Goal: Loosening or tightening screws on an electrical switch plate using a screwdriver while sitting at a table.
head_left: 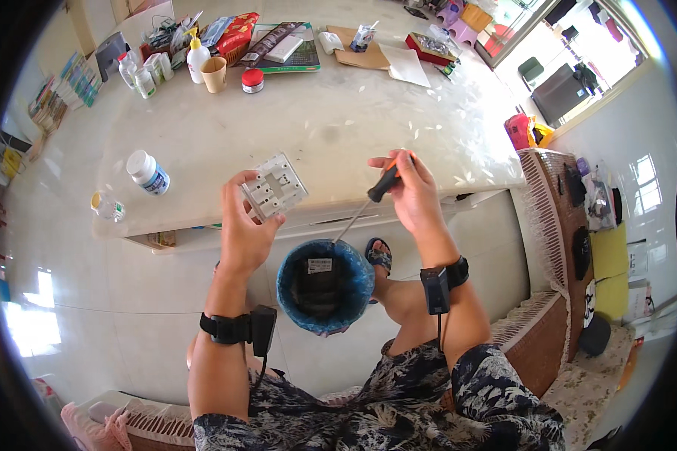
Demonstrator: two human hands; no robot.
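My left hand (247, 229) grips a white plastic wall socket plate (276, 186) by its lower left side, with its moulded, slotted back facing up. In my right hand (414, 197) is a screwdriver (386, 183) with a black and orange handle. Its metal shaft points down and to the left, the tip lying over the rim of a bin. The screwdriver and the plate are apart. Below and between my hands stands the round bin (286, 282), lined with a blue bag. A small white label (320, 265) shows inside it on something dark.
A pale stone-topped table (331, 135) spans the space ahead. On it stand a white pill bottle (148, 173), a clear jar (107, 206), a paper cup (214, 74), a red-lidded jar (253, 80) and a pump bottle (197, 58). A woven-covered sofa (541, 225) is at the right.
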